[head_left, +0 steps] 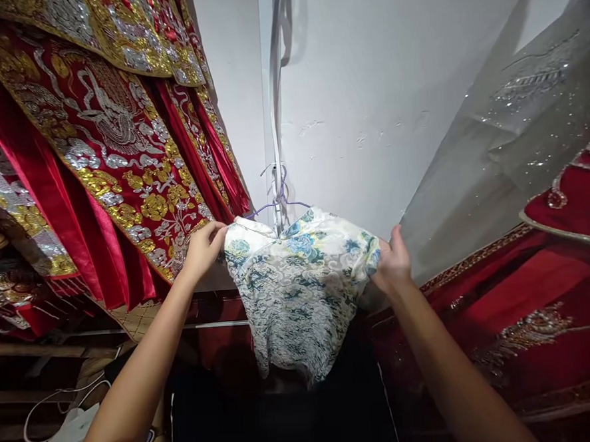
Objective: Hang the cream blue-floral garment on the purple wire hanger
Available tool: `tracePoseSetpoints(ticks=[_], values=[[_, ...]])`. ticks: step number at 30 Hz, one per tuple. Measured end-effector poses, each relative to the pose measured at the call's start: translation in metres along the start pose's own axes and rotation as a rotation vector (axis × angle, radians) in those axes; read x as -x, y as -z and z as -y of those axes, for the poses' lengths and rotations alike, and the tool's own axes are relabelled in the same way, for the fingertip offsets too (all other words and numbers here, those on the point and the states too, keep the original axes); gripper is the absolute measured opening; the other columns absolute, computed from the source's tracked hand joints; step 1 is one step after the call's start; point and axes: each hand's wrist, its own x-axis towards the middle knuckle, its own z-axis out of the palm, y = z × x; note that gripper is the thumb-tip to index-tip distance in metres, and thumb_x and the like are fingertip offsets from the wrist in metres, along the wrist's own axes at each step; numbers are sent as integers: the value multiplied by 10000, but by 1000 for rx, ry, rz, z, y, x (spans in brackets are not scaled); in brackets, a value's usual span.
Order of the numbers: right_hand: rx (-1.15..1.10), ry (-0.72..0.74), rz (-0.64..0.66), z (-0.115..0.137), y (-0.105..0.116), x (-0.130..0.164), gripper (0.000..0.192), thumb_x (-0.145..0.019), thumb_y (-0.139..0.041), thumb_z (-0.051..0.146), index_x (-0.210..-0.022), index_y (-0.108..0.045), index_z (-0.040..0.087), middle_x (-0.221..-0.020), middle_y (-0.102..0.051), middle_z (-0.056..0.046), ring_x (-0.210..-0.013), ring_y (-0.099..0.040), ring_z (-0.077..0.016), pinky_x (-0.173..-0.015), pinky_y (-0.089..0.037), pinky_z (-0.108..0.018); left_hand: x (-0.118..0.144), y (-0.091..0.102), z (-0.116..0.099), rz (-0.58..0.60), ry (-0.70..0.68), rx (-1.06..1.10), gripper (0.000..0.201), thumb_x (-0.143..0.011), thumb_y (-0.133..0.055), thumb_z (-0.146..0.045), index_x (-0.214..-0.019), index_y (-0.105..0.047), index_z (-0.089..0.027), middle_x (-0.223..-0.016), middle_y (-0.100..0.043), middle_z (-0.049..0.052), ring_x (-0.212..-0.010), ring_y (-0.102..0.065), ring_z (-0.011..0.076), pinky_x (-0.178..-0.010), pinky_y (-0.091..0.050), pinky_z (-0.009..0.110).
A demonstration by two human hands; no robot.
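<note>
At 12 o'clock, your left hand [204,248] and right hand [391,263] each pinch the floral garment [299,287] on its hanger [279,198]; next, lift evenly.

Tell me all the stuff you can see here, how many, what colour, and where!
Floral garment: one, white with blue, green and yellow flowers, centre, hanging on a hanger.
Hanger: one, purple wire, hooked above the garment at the wall.
Embroidered red robes: several, red with gold and silver embroidery, hanging at left.
Red embroidered garment: one, red with gold trim, lower right.
Sparkly sheer fabric: one, grey-white with sequins, upper right.
Wall: one, white, behind everything.
White cord: one, white, bottom left.
Left hand: one, gripping the floral garment's left shoulder.
Right hand: one, gripping the floral garment's right shoulder.
</note>
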Motion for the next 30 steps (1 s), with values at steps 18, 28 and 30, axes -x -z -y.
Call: tracePoseSetpoints(ticks=[18, 28, 30], values=[[433, 195, 1122, 34, -36, 118, 431, -746, -787, 500, -1071, -680, 238, -1041, -700, -51, -969, -648, -232, -914, -509, -336, 62, -28, -126, 683, 386, 927, 377, -950, -538, -428, -1210, -575, -158, -782, -635, 18, -694, -581, 129, -647, -452, 230], [762, 33, 578, -21, -7, 26, 402, -910, -526, 576, -849, -663, 203, -831, -649, -31, -794, -608, -218, -679, -484, -306, 39, 31, -88, 305, -62, -22, 300, -976, -469, -419, -968, -690, -215, -849, -697, 12, -727, -621, 169, -699, -437, 276], [615, 22, 496, -17, -13, 14, 409, -869, -593, 579, -778, -655, 185, -740, -625, -16, -712, -587, -191, -614, -453, -273, 19, 25, -73, 139, -116, -118, 268, -966, -499, -410, -945, -687, -219, -881, -716, 19, -775, -646, 189, -744, -450, 297]])
